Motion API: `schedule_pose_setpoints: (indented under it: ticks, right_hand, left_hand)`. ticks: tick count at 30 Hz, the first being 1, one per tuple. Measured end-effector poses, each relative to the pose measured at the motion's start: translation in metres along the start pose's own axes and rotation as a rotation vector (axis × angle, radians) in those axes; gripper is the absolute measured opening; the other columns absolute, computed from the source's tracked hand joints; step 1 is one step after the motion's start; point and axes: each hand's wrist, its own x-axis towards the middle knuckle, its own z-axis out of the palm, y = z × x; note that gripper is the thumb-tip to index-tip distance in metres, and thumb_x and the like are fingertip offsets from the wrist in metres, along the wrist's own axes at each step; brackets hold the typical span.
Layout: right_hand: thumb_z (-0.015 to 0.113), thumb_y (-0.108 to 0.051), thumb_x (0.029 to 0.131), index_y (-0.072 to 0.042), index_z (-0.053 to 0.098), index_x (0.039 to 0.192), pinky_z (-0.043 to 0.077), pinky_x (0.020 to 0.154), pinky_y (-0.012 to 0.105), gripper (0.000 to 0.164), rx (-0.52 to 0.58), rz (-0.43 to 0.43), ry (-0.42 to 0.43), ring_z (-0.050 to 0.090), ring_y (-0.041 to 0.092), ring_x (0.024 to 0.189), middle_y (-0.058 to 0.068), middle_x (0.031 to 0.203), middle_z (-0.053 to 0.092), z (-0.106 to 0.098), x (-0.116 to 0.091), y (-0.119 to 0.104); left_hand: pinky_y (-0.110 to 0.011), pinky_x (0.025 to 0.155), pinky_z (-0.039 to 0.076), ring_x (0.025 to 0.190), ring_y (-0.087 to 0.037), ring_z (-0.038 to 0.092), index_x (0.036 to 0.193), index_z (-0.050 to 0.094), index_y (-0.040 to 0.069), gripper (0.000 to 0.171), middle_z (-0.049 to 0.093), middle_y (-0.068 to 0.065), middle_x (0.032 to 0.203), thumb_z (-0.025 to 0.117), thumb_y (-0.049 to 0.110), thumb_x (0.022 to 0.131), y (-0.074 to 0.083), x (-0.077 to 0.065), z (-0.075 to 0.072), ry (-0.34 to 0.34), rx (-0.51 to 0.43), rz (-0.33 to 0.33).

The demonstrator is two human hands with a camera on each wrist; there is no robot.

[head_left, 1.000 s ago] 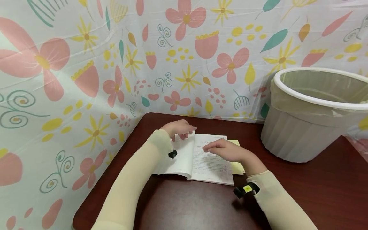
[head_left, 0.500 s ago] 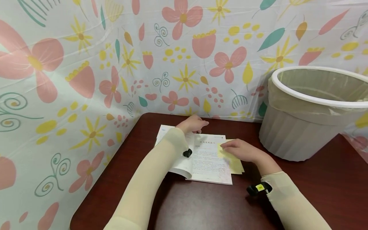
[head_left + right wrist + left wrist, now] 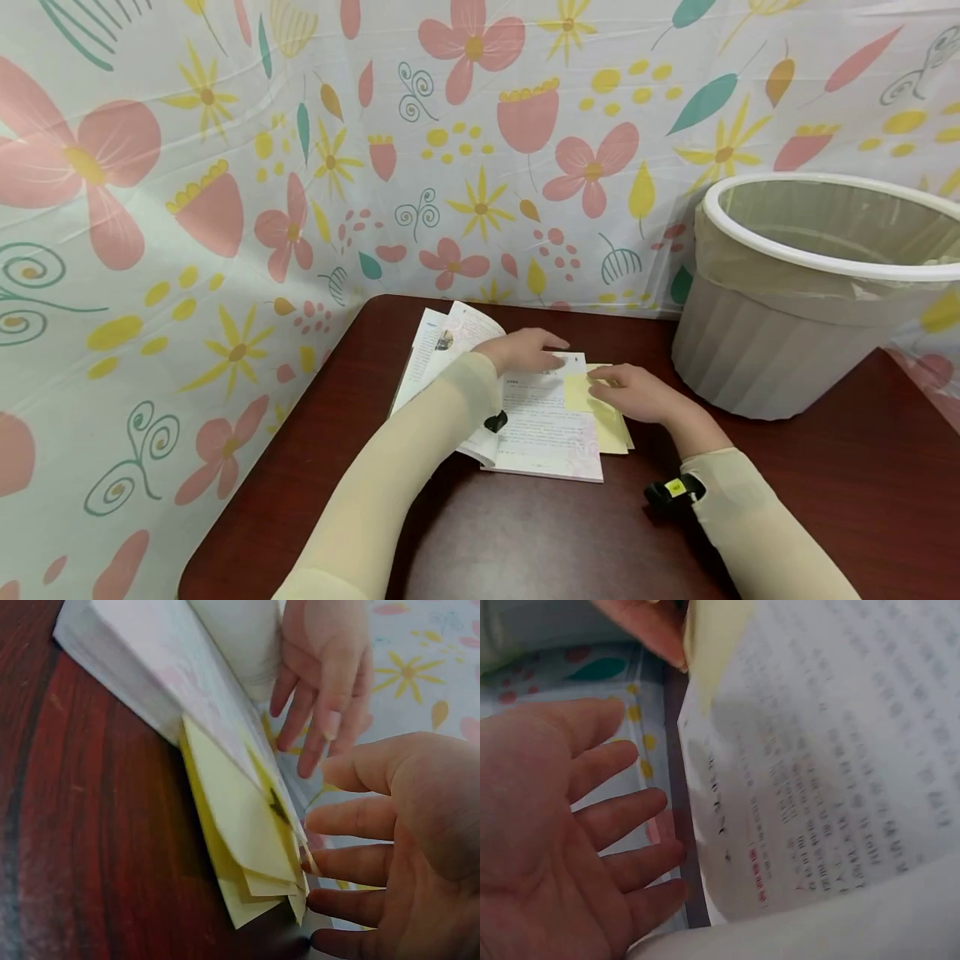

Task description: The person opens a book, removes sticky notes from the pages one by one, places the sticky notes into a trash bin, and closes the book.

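An open book [image 3: 536, 446] with printed text lies on the dark red table. Its left-hand pages [image 3: 467, 323] stand partly lifted and fanned. Over the top of the right page, my left hand [image 3: 525, 350] stretches its fingers loosely and holds nothing; its forearm hides part of the left pages. My right hand [image 3: 639, 395] is at the book's right edge, its fingers extended and touching the edges of yellow paper [image 3: 240, 814]. One yellow piece [image 3: 576, 393] lies on the right page. More yellow sheets [image 3: 612, 433] stick out from under the book's right side.
A grey waste bin [image 3: 765, 342] with a white rim and a clear liner stands on the table [image 3: 517, 542] at the right. Behind and to the left hangs a flower-patterned curtain [image 3: 330, 242]. Each wrist wears a small black camera, such as the right wrist camera [image 3: 675, 490].
My left hand has moved right and nearer, from the left page to over the right page. Left pages have lifted. My right hand has shifted right, and a yellow piece now shows on the page.
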Motion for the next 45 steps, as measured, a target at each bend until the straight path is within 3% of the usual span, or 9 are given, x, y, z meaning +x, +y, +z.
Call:
schedule_pose_setpoints:
  ticks: [5, 12, 17, 26, 28, 31, 35, 39, 45]
  right_hand:
    - [0.058, -0.03, 0.106, 0.01, 0.067, 0.14, 0.048, 0.105, 0.064, 0.053, -0.024, -0.013, 0.026, 0.059, 0.052, 0.133, 0.029, 0.141, 0.066, 0.005, 0.002, 0.001]
    - [0.062, -0.015, 0.103, 0.009, 0.072, 0.134, 0.049, 0.104, 0.063, 0.041, -0.118, -0.039, 0.098, 0.064, 0.05, 0.129, 0.029, 0.134, 0.07, 0.008, 0.003, 0.002]
    - [0.062, -0.005, 0.098, 0.009, 0.075, 0.129, 0.055, 0.09, 0.052, 0.036, -0.132, -0.057, 0.18, 0.069, 0.034, 0.102, 0.028, 0.129, 0.073, 0.009, 0.004, 0.003]
    - [0.054, 0.003, 0.098, 0.007, 0.075, 0.131, 0.043, 0.053, 0.032, 0.039, -0.017, -0.097, 0.25, 0.042, 0.014, 0.05, 0.027, 0.119, 0.075, 0.01, 0.002, 0.003]
    - [0.053, 0.002, 0.099, 0.007, 0.071, 0.137, 0.046, 0.053, 0.031, 0.043, 0.022, -0.087, 0.244, 0.051, 0.015, 0.054, 0.028, 0.125, 0.074, 0.009, 0.002, 0.003]
    - [0.053, 0.0, 0.099, 0.007, 0.066, 0.144, 0.056, 0.066, 0.035, 0.047, 0.058, -0.064, 0.237, 0.073, 0.029, 0.08, 0.03, 0.131, 0.071, 0.007, 0.004, 0.004]
    - [0.056, -0.002, 0.1, 0.009, 0.067, 0.141, 0.061, 0.084, 0.044, 0.044, 0.127, -0.043, 0.228, 0.072, 0.046, 0.116, 0.031, 0.132, 0.071, 0.007, 0.005, 0.002]
    - [0.06, -0.004, 0.1, 0.01, 0.073, 0.132, 0.061, 0.081, 0.041, 0.037, 0.164, -0.039, 0.226, 0.075, 0.043, 0.11, 0.03, 0.126, 0.074, 0.008, 0.006, 0.002]
    - [0.061, -0.003, 0.097, 0.008, 0.076, 0.128, 0.057, 0.075, 0.035, 0.037, 0.133, -0.027, 0.236, 0.075, 0.035, 0.103, 0.027, 0.122, 0.076, 0.011, 0.006, 0.004]
  left_hand:
    - [-0.04, 0.12, 0.039, 0.155, -0.018, 0.044, 0.159, 0.057, 0.032, 0.066, 0.051, 0.011, 0.163, 0.073, 0.045, 0.096, 0.002, -0.005, 0.007, -0.087, 0.066, -0.047]
    - [-0.036, 0.122, 0.035, 0.16, -0.018, 0.036, 0.163, 0.051, 0.03, 0.077, 0.039, 0.007, 0.172, 0.078, 0.042, 0.092, 0.008, -0.01, 0.011, -0.16, 0.141, -0.068]
    - [-0.033, 0.122, 0.033, 0.162, -0.017, 0.033, 0.165, 0.049, 0.026, 0.076, 0.033, 0.005, 0.176, 0.075, 0.036, 0.094, 0.013, -0.013, 0.013, -0.167, 0.146, -0.045]
    - [-0.036, 0.117, 0.04, 0.154, -0.02, 0.044, 0.158, 0.059, 0.023, 0.069, 0.051, 0.006, 0.164, 0.075, 0.034, 0.092, 0.019, -0.018, 0.015, -0.097, 0.196, -0.048]
    - [-0.036, 0.115, 0.042, 0.152, -0.02, 0.048, 0.155, 0.062, 0.023, 0.067, 0.054, 0.006, 0.161, 0.077, 0.034, 0.091, 0.02, -0.019, 0.014, -0.07, 0.199, -0.054]
    - [-0.034, 0.109, 0.046, 0.142, -0.019, 0.055, 0.151, 0.066, 0.023, 0.064, 0.058, 0.004, 0.155, 0.078, 0.037, 0.089, 0.02, -0.019, 0.014, -0.031, 0.243, -0.051]
    - [-0.033, 0.099, 0.05, 0.119, -0.018, 0.061, 0.146, 0.071, 0.022, 0.061, 0.062, 0.002, 0.139, 0.077, 0.04, 0.087, 0.02, -0.016, 0.015, -0.006, 0.318, -0.018]
    - [-0.032, 0.097, 0.05, 0.113, -0.016, 0.06, 0.145, 0.07, 0.021, 0.061, 0.062, 0.002, 0.135, 0.077, 0.04, 0.088, 0.019, -0.015, 0.015, -0.013, 0.328, -0.011]
    - [-0.033, 0.108, 0.046, 0.135, -0.015, 0.057, 0.152, 0.065, 0.022, 0.067, 0.06, 0.004, 0.153, 0.076, 0.041, 0.089, 0.019, -0.015, 0.016, -0.045, 0.279, -0.066]
